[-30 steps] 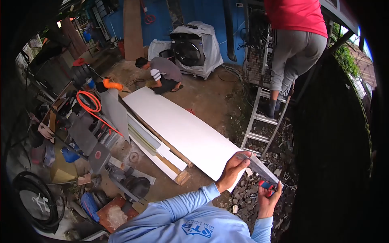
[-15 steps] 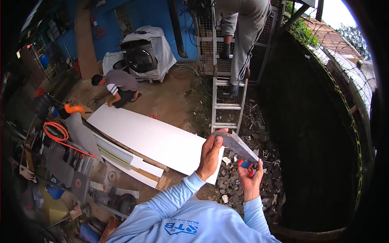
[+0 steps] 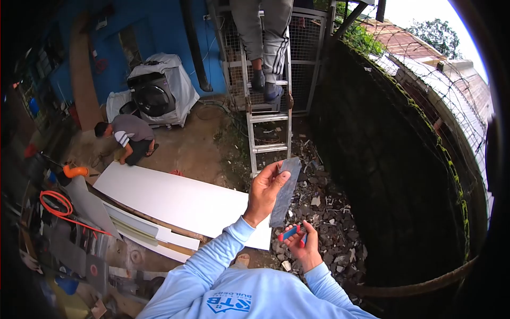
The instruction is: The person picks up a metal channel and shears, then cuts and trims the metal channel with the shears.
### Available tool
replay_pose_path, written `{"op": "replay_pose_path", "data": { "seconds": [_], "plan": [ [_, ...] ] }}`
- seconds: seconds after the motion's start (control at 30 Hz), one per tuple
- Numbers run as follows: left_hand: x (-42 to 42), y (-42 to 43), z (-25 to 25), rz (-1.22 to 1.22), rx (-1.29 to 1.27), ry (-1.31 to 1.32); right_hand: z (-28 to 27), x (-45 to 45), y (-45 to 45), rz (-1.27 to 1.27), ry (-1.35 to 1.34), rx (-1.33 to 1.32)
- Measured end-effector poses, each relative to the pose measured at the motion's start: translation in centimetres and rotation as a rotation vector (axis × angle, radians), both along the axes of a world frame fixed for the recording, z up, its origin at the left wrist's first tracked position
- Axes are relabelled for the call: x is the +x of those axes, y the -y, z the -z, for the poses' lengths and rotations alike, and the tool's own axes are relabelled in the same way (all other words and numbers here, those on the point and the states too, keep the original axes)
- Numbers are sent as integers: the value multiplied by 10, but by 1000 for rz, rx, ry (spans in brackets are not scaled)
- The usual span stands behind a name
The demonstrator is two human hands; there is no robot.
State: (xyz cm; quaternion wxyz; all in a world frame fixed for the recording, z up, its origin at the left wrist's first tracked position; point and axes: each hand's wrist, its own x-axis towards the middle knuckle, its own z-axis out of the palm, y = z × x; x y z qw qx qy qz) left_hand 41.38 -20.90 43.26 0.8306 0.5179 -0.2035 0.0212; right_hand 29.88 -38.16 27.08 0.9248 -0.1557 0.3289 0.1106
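My left hand (image 3: 264, 192) pinches a flat grey strip (image 3: 286, 194) between thumb and fingers, with the strip standing nearly upright. Just below and to the right, my right hand (image 3: 305, 247) is wrapped round a red and blue handled tool (image 3: 290, 233); its working end is too small to make out. The tool and the strip are apart. Behind the left forearm lies a long white panel (image 3: 170, 199) on the ground.
A person (image 3: 127, 135) crouches at the panel's far end. Another person's legs (image 3: 265, 42) stand on an aluminium ladder (image 3: 270, 118). Rubble (image 3: 324, 212) covers the ground by a dark wall. A wrapped washing machine (image 3: 154, 98), orange hose (image 3: 57, 204) and stacked boards are leftward.
My left hand has turned the grey strip more upright. My right hand with the tool has dropped away from the strip's lower end. The person on the ladder has climbed higher.
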Motion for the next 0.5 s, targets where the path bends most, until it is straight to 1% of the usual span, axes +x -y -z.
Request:
{"op": "replay_pose_path", "data": {
  "seconds": [0.03,0.13,0.2,0.27,0.33,0.37,0.47,0.5],
  "plan": [
    [5,-6,2,1,42,-1,-3,-8,-1,9,-47,-84],
    [7,-23,2,-19,89,-20,-19,-26,0,-15,71,-485],
    [10,-36,6,-16,155,-31,-28,-24,8,-19,307,-814],
    [8,-42,7,-11,180,-47,-95,-27,16,-212,407,-1122],
    [6,-46,7,4,198,-84,-132,-25,25,-398,537,-1447],
    [5,-48,6,2,211,-82,-151,-24,22,-427,588,-1575],
    [-1,-51,1,4,251,-90,-165,-23,12,-496,642,-1642],
    [-4,-52,-2,9,265,-106,-165,-24,7,-502,624,-1614]
  ]
}}
